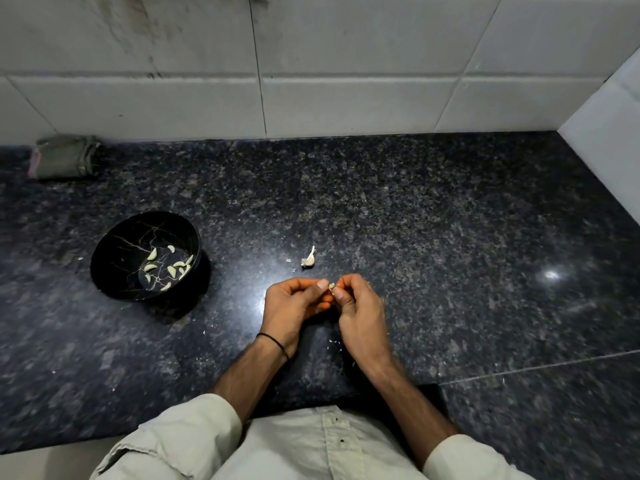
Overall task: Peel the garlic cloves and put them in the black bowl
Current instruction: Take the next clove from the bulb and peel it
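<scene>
The dark speckled countertop (433, 220) extends under and around both hands. A white tiled wall (346, 98) closes it off beyond the hands and turns a corner far to their right.

The black bowl (114, 237) stands on the countertop well to the left of the hands and slightly beyond them. It holds about ten peeled cloves (171, 270), loose on its bottom. A folded grey-green cloth (64, 161) lies against the wall, beyond the bowl.

The left hand (289, 306) and right hand (360, 313) meet just above the countertop, fingers curled. Both pinch one small garlic clove (331, 286) between thumb and fingertips. The clove is mostly covered by the fingers, so how much skin remains cannot be told. A thin black band (273, 342) circles the left wrist.

An unpeeled garlic piece (309, 258) with a papery tail lies just beyond the hands, apart from them. Small white peel scraps (334, 341) are scattered under and near the wrists.
</scene>
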